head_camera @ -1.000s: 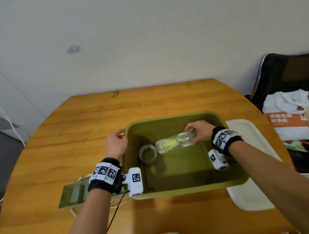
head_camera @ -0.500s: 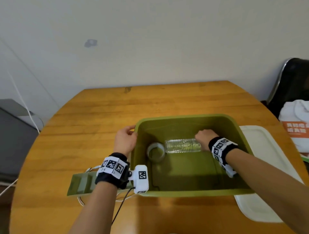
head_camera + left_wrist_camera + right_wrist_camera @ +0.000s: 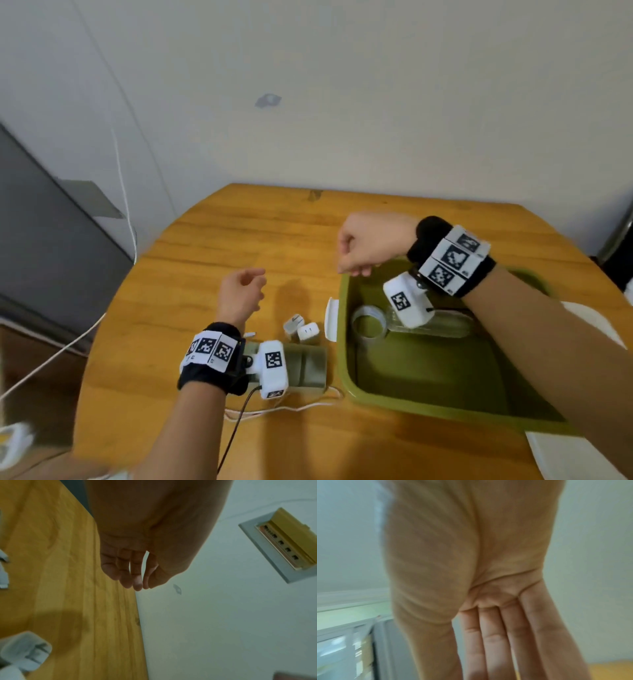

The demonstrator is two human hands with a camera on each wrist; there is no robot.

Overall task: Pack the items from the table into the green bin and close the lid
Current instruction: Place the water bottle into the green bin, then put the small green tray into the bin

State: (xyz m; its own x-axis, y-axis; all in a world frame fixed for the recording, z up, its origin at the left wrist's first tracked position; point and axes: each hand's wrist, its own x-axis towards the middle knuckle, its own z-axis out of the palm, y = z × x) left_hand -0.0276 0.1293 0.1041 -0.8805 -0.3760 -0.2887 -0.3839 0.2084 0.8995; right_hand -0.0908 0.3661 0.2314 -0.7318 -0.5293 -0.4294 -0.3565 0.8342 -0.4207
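Note:
The green bin [image 3: 346, 346] stands on the wooden table at the right. A clear plastic bottle [image 3: 445, 328] lies on its floor beside a tape roll [image 3: 368, 325]. My right hand [image 3: 363, 246] hovers above the bin's far left corner, empty, its fingers [image 3: 496, 642] straight in the right wrist view. My left hand [image 3: 244, 291] hangs open over the table left of the bin, fingers [image 3: 135, 577] relaxed and holding nothing. Two white charger plugs [image 3: 302, 329] sit on the table between the left hand and the bin. One plug [image 3: 25, 650] shows low in the left wrist view.
A flat green pouch [image 3: 306, 366] lies under my left wrist, with a white cable [image 3: 294, 407] trailing in front of it. The white lid [image 3: 568, 455] lies at the lower right, beside the bin. A grey cabinet [image 3: 51, 257] stands left of the table.
My right hand has let go of the bottle, which now lies in the bin, and has risen out past the far left corner. My left hand has left the bin's rim and moved left.

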